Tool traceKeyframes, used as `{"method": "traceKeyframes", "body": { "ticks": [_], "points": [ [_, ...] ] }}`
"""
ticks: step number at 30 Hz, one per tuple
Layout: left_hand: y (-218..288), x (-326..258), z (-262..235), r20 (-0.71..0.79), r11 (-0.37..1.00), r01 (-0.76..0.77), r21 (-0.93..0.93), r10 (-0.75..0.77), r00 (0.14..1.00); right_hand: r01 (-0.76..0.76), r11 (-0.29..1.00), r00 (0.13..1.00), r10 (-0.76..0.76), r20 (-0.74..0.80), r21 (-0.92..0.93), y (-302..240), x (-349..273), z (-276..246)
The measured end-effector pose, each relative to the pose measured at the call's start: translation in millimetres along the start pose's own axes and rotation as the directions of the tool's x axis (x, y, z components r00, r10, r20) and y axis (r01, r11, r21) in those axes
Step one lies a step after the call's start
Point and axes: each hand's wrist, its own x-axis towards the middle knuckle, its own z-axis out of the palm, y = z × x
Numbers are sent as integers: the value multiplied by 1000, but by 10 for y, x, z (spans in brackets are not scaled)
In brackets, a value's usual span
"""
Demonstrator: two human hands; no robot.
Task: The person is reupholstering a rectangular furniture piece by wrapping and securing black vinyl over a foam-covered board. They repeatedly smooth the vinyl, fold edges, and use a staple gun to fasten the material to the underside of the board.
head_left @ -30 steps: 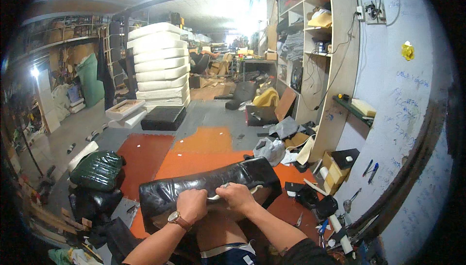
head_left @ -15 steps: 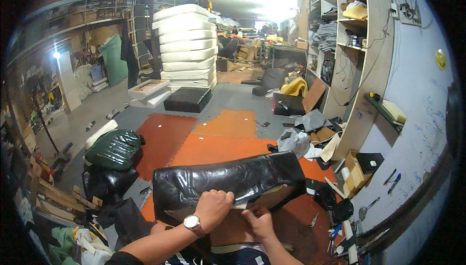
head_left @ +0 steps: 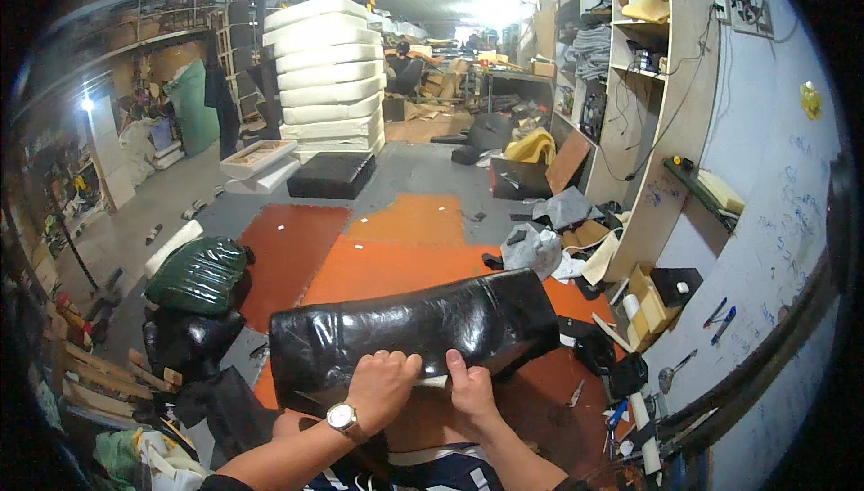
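A long cushion-like block (head_left: 342,333) in shiny black leather-like covering lies across my lap, its near side facing me. My left hand (head_left: 382,387), with a watch on the wrist, is closed in a fist over the covering's near edge, left of the middle. Just to its right, my right hand (head_left: 470,392) pinches the same edge, thumb up on the black surface and fingers curled below. Between the two hands a small strip of white material (head_left: 432,382) shows under the edge. My curled fingers hide what lies beneath them.
Orange and red mats (head_left: 396,266) cover the floor ahead. On the left sits a dark green glossy bundle (head_left: 198,275). White foam slabs (head_left: 328,77) are stacked further back. Grey cloth scraps (head_left: 531,248), a small box (head_left: 652,320) and blue-handled tools (head_left: 616,419) lie rightward, beside tall shelves (head_left: 648,113).
My right hand has risen onto the edge, its thumb now on top of the covering. The covering's near edge is pulled over more of the opening. The view has shifted slightly.
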Motion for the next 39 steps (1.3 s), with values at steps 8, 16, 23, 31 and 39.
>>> {"method": "traceKeyframes", "body": {
  "ticks": [8,16,23,31,39],
  "points": [
    [-28,166,-350,343,985,120,-125,-71,937,-15,997,1000,16,-9,82,155,-39,100],
    [-481,830,211,-50,952,277,-134,-285,957,12,957,1000,-11,-3,291,150,231,297],
    [-723,1078,225,109,973,188,-136,-174,979,162,951,985,-142,-92,263,252,609,538],
    [-996,1316,295,64,983,157,-91,-151,986,227,900,973,-227,-45,371,255,1044,727],
    [-1101,1458,442,71,982,177,-62,-173,982,-104,995,991,104,-82,-2,1054,1061,-49]
  ]
}}
